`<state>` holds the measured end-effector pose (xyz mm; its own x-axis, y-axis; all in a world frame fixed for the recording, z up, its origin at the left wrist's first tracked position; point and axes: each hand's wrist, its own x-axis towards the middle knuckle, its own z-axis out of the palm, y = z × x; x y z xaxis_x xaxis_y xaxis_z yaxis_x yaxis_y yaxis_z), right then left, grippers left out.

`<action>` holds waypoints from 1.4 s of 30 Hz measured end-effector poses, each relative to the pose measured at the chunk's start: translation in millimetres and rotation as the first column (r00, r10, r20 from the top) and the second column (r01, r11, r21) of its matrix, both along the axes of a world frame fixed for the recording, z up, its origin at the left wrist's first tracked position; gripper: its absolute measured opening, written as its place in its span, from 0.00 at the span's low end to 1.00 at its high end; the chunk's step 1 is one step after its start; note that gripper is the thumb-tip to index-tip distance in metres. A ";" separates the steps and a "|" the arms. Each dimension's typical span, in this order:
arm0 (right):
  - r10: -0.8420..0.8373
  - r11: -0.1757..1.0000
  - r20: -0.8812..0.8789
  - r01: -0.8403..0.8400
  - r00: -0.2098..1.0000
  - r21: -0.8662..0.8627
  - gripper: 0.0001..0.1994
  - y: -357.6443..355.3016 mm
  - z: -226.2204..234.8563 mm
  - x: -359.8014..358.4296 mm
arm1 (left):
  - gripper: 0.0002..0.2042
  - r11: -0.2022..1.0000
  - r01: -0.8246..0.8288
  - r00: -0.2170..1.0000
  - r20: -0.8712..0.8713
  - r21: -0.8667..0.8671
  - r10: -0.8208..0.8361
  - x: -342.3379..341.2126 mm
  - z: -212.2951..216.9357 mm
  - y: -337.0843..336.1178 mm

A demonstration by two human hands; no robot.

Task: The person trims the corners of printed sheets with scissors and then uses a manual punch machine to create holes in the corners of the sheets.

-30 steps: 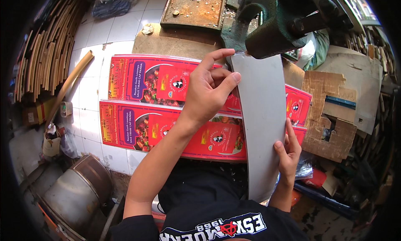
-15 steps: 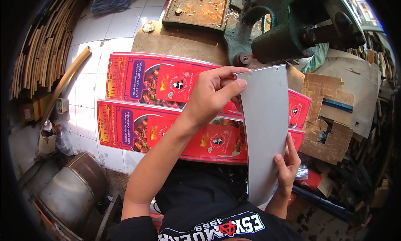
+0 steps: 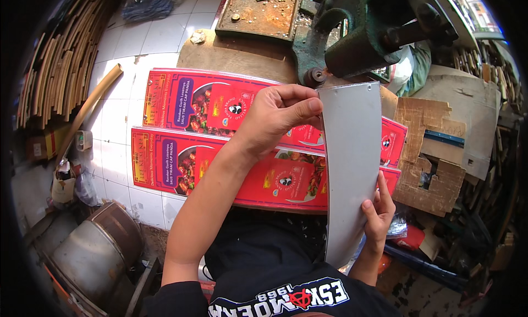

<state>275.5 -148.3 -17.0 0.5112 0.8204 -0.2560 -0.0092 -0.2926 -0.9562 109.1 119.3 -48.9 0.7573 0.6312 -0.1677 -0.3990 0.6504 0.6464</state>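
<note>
matt grey card strip [image 3: 350,168], glossy red cartons [image 3: 220,135]

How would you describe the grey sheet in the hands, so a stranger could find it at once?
Start at the dark green cast-iron press at the top. Just below it, a long, curved, plain grey sheet runs down, pinched at its upper corner by the left hand and at its lower edge by the right hand. Unlike the red printed sheets beneath, it is unprinted.

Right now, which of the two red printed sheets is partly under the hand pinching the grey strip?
The upper red sheet, the one farther from the person. The left hand lies over it while pinching the grey strip. The lower red sheet sits nearer, crossed only by the forearm.
</note>
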 end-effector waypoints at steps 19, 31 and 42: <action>-0.090 0.985 -0.145 0.110 0.985 0.133 0.37 -49.5 -1.9 -6.5 | 0.11 0.935 -0.086 0.984 -0.116 0.345 0.134 -6.2 23.2 8.8; -0.101 0.983 -0.183 0.126 0.978 0.133 0.36 -66.9 -9.0 -3.4 | 0.06 0.364 0.020 0.735 -0.261 0.931 0.626 12.6 20.4 23.0; -0.087 0.985 -0.220 0.117 0.971 0.126 0.35 -70.0 -11.3 -2.2 | 0.05 0.361 0.083 0.738 -0.301 0.929 0.604 25.3 14.3 28.6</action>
